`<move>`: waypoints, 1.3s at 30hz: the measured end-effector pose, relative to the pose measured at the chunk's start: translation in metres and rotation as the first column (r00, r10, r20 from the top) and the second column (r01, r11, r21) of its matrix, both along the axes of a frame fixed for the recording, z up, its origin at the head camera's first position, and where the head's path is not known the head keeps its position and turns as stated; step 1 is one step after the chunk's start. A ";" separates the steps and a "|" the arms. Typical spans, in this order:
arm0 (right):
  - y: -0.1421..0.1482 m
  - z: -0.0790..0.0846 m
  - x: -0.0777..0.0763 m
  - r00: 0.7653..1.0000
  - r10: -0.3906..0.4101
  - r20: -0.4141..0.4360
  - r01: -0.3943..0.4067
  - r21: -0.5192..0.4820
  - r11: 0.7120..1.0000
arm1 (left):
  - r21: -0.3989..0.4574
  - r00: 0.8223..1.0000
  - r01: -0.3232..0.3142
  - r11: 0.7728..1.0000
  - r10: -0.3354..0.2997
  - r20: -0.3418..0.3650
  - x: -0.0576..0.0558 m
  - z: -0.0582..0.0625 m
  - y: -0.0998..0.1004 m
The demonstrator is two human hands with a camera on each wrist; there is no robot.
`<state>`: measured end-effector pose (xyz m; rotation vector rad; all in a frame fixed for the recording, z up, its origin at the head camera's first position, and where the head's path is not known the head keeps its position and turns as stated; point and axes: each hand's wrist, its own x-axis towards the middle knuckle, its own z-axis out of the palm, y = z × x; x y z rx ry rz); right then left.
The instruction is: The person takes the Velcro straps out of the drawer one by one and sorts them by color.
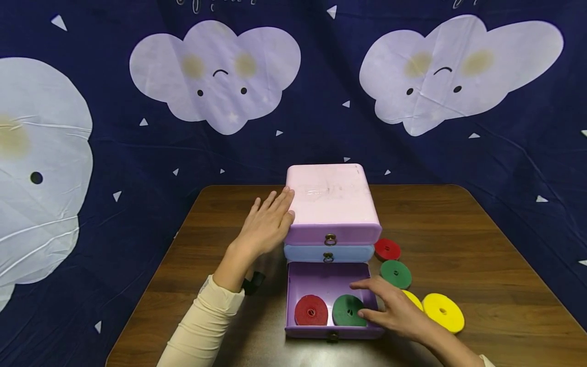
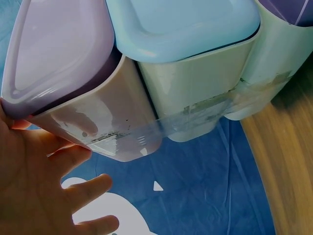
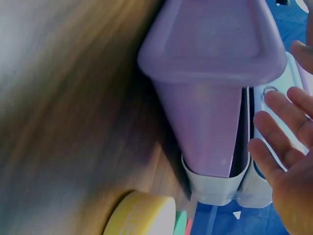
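Observation:
A small drawer unit (image 1: 327, 201) with a pink top stands on the table, its purple bottom drawer (image 1: 321, 275) pulled out. Inside that drawer lie a flat red roll (image 1: 304, 308) and, right of it, a flat green roll (image 1: 343, 306). My left hand (image 1: 264, 227) rests with straight fingers against the unit's upper left side; the left wrist view shows its fingers (image 2: 90, 192) spread beside the top drawer. Over the drawer's right side hovers my right hand (image 1: 396, 311), thumb near the green roll. In the right wrist view its fingers are extended, holding nothing visible.
Right of the unit, another red roll (image 1: 387, 249), a green roll (image 1: 396, 274) and two yellow rolls lie on the wooden table (image 1: 440, 224). The nearer yellow roll (image 1: 451, 316) is whole in view; my right hand partly covers the other (image 1: 414, 299). Behind hangs a dark blue cloth (image 1: 330, 137).

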<state>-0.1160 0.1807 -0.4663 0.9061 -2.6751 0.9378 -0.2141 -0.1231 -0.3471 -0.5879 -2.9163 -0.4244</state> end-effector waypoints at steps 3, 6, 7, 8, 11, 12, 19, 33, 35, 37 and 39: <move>0.003 -0.002 -0.005 0.998 0.045 -0.047 -0.043 0.043 0.998 | -0.002 1.000 -0.002 1.000 0.002 0.001 0.000 0.000 0.000; 0.006 -0.004 -0.011 0.991 0.105 -0.081 -0.099 0.081 0.992 | -0.006 1.000 -0.004 1.000 0.004 0.001 0.000 0.000 0.000; 0.007 -0.005 -0.013 0.987 0.129 -0.094 -0.121 0.089 0.989 | -0.005 1.000 -0.003 1.000 0.003 0.001 0.000 0.000 0.000; 0.007 -0.006 -0.015 0.983 0.150 -0.105 -0.140 0.097 0.985 | -0.005 1.000 -0.003 1.000 0.003 0.001 0.000 0.000 0.000; 0.009 -0.009 -0.020 0.961 0.222 -0.167 -0.204 0.119 0.972 | -0.003 1.000 -0.002 1.000 0.002 -0.002 0.000 0.000 0.001; 0.010 -0.010 -0.022 0.954 0.239 -0.183 -0.218 0.125 0.968 | -0.001 1.000 -0.001 1.000 0.001 -0.003 0.000 0.000 0.001; 0.012 -0.014 -0.031 0.898 0.340 -0.279 -0.298 0.181 0.937 | 0.002 1.000 -0.002 1.000 0.002 -0.006 0.001 0.000 0.001; 0.015 -0.014 -0.037 0.883 0.404 -0.239 -0.340 0.267 0.902 | -0.012 1.000 0.004 1.000 -0.004 -0.010 0.000 -0.001 0.001; 0.015 -0.014 -0.037 0.880 0.412 -0.236 -0.344 0.281 0.896 | -0.010 1.000 0.003 1.000 -0.003 -0.007 0.000 -0.001 0.001; 0.015 -0.014 -0.037 0.879 0.417 -0.232 -0.343 0.300 0.890 | -0.010 1.000 0.003 1.000 -0.003 -0.003 0.000 -0.001 0.000; 0.015 -0.013 -0.037 0.880 0.420 -0.222 -0.343 0.315 0.885 | -0.012 1.000 0.000 1.000 0.000 -0.001 0.000 0.000 0.001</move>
